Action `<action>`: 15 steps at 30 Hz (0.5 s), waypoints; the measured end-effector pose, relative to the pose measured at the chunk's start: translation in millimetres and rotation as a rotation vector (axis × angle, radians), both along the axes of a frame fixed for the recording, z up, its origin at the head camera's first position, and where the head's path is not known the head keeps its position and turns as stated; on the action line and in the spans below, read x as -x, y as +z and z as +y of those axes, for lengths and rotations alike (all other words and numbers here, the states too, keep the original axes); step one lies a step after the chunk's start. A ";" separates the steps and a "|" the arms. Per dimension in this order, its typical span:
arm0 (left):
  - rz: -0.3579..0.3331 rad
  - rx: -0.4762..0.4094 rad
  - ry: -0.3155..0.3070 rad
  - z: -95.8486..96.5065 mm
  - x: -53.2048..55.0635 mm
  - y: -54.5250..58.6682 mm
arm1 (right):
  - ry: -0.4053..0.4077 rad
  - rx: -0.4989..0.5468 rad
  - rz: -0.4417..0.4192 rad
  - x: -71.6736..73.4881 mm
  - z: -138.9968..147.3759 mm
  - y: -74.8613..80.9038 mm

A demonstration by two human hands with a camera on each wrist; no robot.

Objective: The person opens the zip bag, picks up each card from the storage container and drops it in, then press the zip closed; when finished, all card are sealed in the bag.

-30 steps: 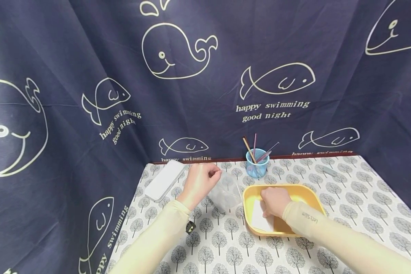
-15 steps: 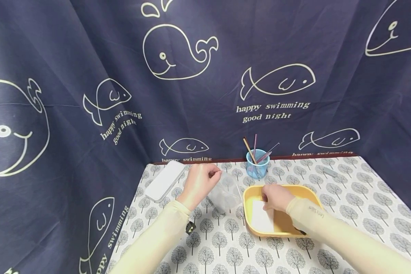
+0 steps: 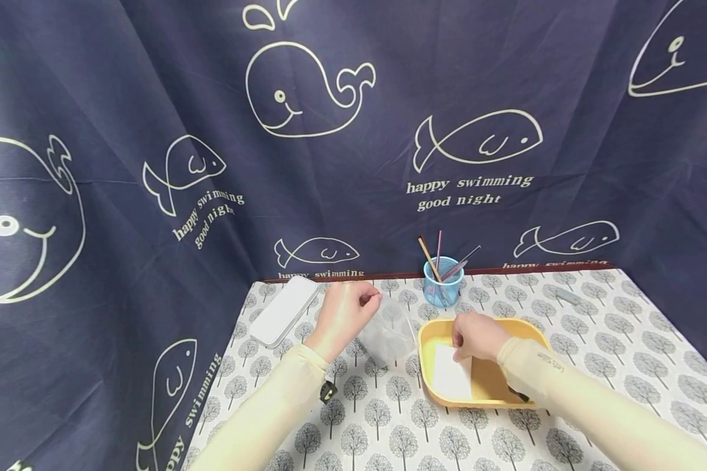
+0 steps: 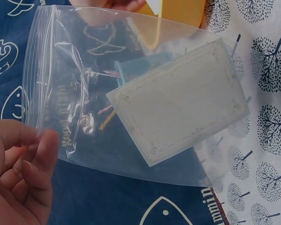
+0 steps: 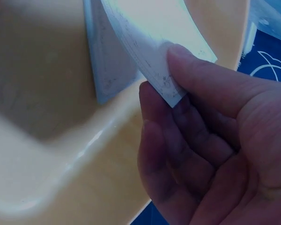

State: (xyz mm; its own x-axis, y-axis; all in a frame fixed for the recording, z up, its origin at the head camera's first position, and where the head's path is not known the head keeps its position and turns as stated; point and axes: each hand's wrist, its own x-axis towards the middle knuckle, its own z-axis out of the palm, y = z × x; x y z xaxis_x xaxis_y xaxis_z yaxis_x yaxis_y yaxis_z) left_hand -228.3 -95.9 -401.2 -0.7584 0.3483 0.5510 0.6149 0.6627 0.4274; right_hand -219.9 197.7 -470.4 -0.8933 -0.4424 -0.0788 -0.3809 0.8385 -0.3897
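My left hand (image 3: 346, 314) pinches the zip edge of a clear zip-lock bag (image 4: 91, 154), which hangs above the table. Inside the bag lies a white card (image 4: 178, 103) with a thin ornamental border. My right hand (image 3: 478, 337) is inside the yellow tub (image 3: 539, 330). Between thumb and fingers it pinches the corner of another bordered white card (image 5: 145, 42), which bends upward in the right wrist view. Beneath that one, a further card (image 5: 107, 70) lies against the tub floor.
A blue mesh pen cup (image 3: 442, 291) with several pens and sticks stands behind the tub. A white case (image 3: 284, 311) lies at the back left. A small grey bar (image 3: 568, 296) lies at the back right. The tree-print tablecloth (image 3: 636, 356) ends at a dark curtain (image 3: 389, 216).
My right hand has shifted slightly right and up inside the tub, uncovering more of the white card. The left hand and the bag have stayed in place.
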 end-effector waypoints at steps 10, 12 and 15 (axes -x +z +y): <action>-0.006 0.001 0.009 -1.0 0.4 -0.2 | 0.008 0.054 -0.060 -4.2 3.0 15.9; -0.006 0.000 0.009 -0.9 0.1 -0.1 | 0.015 0.078 -0.081 -6.7 3.6 19.8; -0.005 -0.001 0.006 -0.5 0.1 0.5 | 0.016 0.111 -0.111 -9.9 5.7 26.7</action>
State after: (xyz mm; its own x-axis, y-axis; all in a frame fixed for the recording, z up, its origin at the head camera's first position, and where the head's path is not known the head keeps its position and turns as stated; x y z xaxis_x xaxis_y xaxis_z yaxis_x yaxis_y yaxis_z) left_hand -228.4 -96.4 -400.7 -0.7634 0.3430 0.5473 0.6085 0.6661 0.4313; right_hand -210.0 203.3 -443.8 -0.8747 -0.4679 -0.1262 -0.3433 0.7821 -0.5201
